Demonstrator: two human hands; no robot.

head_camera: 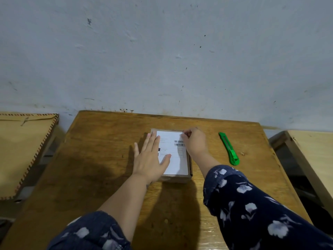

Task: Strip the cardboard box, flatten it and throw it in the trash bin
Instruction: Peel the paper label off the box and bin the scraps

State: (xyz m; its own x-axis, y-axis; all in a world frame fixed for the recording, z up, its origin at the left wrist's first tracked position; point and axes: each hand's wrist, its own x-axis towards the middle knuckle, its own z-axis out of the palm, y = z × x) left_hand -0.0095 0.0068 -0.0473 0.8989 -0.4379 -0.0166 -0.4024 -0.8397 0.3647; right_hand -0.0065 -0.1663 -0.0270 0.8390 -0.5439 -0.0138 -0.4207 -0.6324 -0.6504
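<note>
Flat left hand [150, 157] steadies cardboard box [177, 177]; right hand [195, 141] pinches paper label [175, 163].

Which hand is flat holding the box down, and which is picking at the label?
The left hand lies flat on the box; the right hand has curled fingers at the label's far corner.

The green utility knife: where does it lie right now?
The green utility knife lies on the wooden table, right of the cardboard box, untouched.
</note>
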